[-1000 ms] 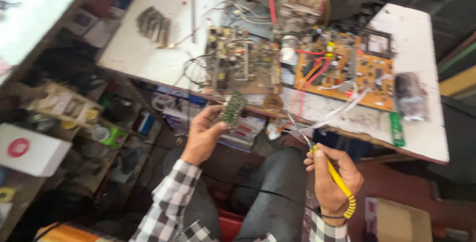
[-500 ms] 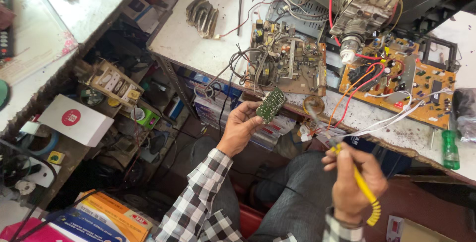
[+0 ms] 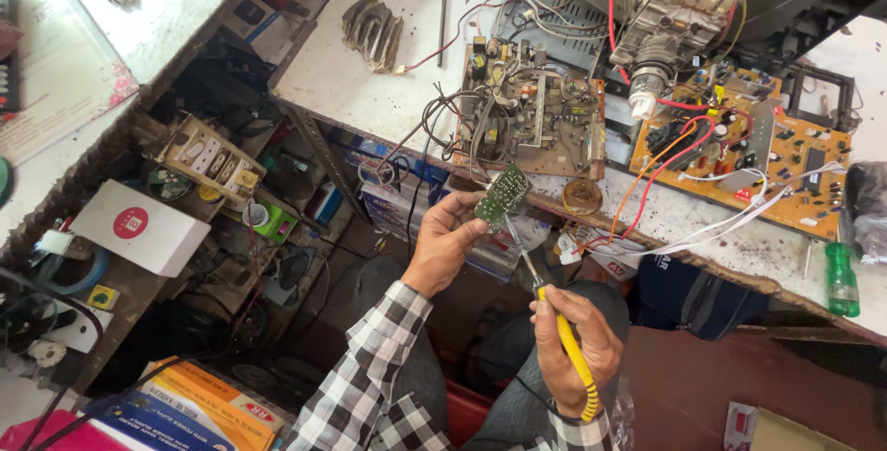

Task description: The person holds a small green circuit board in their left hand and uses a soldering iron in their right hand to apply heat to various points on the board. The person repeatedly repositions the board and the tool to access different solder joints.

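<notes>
My left hand [image 3: 446, 240] holds a small green circuit board [image 3: 503, 195] up in front of the bench edge. My right hand [image 3: 575, 344] grips a yellow-handled soldering iron [image 3: 564, 338], whose metal tip [image 3: 511, 231] touches the lower edge of the green board. Both arms wear black-and-white checked sleeves. Behind the board, a brown circuit board [image 3: 528, 118] with many wires lies on the white bench [image 3: 370, 91].
An orange circuit board [image 3: 739, 160] with red and white wires lies to the right, under a grey tube neck [image 3: 665, 17]. A green screwdriver handle [image 3: 839, 280] lies at the bench's right edge. Cluttered shelves [image 3: 208, 192] and boxes [image 3: 139, 229] fill the left.
The view has swung slightly. My right hand has moved up and left, bringing the iron's tip against the green board in my left hand.
</notes>
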